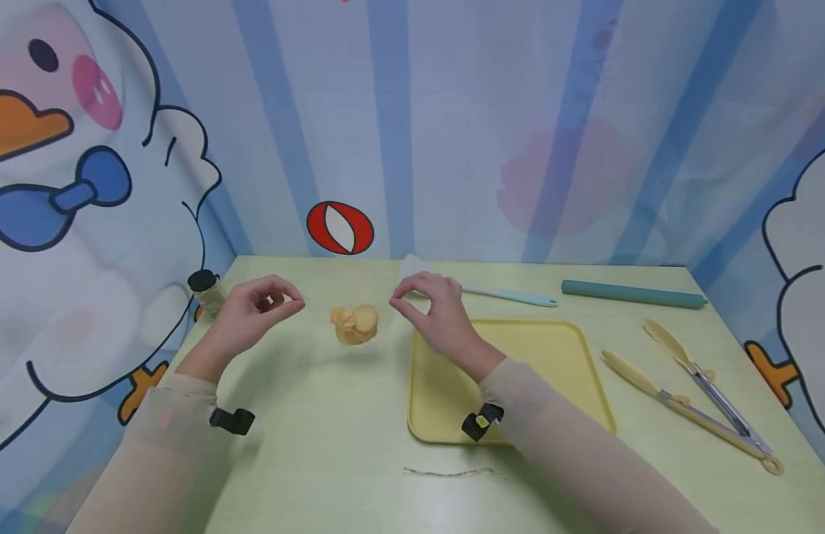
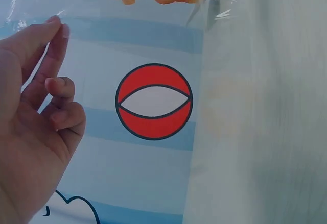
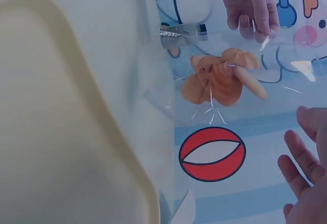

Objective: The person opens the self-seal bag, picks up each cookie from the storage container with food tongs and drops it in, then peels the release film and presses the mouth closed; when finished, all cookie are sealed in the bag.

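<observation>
A clear plastic bag (image 3: 304,70) hangs between the two hands, with several light-brown cookies (image 1: 355,325) gathered low inside it. My left hand (image 1: 255,311) pinches one upper side of the bag between thumb and forefinger, the other fingers curled. Opposite it, my right hand (image 1: 442,319) pinches the other upper side. The bag itself barely shows in the head view, where the cookies seem to float over the table. Shiny creases mark its film in both wrist views.
Beneath the right forearm lies a yellow tray (image 1: 512,437). Behind it are a spatula (image 1: 519,297) and a teal rod (image 1: 632,294). Beige-tipped tongs (image 1: 702,415) lie at right, a thin twist tie (image 1: 452,473) in front. A black-lidded jar (image 1: 208,293) stands beyond the left hand.
</observation>
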The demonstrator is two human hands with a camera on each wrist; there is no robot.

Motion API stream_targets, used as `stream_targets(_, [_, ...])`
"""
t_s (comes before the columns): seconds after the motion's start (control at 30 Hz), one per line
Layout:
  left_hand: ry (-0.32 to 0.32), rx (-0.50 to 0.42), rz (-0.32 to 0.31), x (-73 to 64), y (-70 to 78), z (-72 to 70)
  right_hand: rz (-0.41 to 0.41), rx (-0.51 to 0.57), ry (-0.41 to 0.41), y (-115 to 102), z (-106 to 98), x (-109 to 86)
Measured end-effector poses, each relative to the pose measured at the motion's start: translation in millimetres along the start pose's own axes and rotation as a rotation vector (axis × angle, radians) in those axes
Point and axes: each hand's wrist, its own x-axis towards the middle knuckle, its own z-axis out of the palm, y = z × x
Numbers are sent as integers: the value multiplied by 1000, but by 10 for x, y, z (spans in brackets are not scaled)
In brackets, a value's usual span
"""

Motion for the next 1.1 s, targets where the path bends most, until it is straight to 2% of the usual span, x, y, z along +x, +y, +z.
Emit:
stream_targets(0.17, [7,-37,22,-14,11,36,-70,42,34,4,-32,-10])
stream_targets(0.3, [-3,-51,17,-31,-7,68,-85,72,30,65,-6,-25])
stream_targets(0.47, [-22,-59,21,-44,-40,105,-24,98,-4,140,42,-60])
stream_targets(0.67, [-33,-62,-10,-57,-96,163,72,148,-40,240,77,-141])
stream_targets(0.87, [-43,-76,-61,-74,-126,236,82,225,-46,305,135,-155])
stream_targets(1.1, [-42,-107,-102,-72,-110,301,117,302,-9,370,186,-161])
